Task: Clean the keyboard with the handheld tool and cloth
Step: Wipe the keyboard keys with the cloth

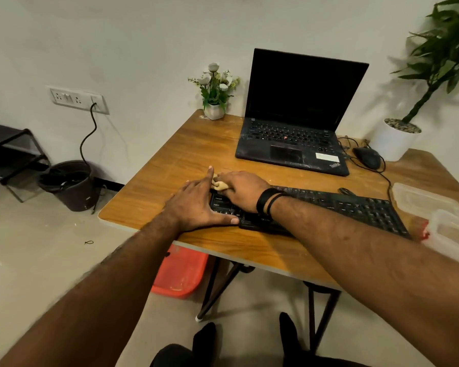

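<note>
A black keyboard (350,207) lay across the near part of a wooden table (170,165), its left end under both hands. The left hand (196,205) rested flat at that left end, fingers straight and spread, the thumb pressing along the keyboard's front edge and the forefinger stretched past its far corner; it held nothing. The right hand (241,190) came over the keys from the right, fingers curled round a small tan thing (219,184) that showed just beyond the fingertips at the keyboard's far left corner; whether this was the cloth or the tool could not be told. A dark band (266,201) circled the right wrist. Behind the keyboard stood an open laptop (297,115) with a dark screen, a small pot of white flowers (216,91) to its left, and a black mouse (367,157) to its right near a large white plant pot (394,140). Clear plastic boxes (435,207) sat at the table's right edge, and a red tub (180,271) stood on the floor below.
</note>
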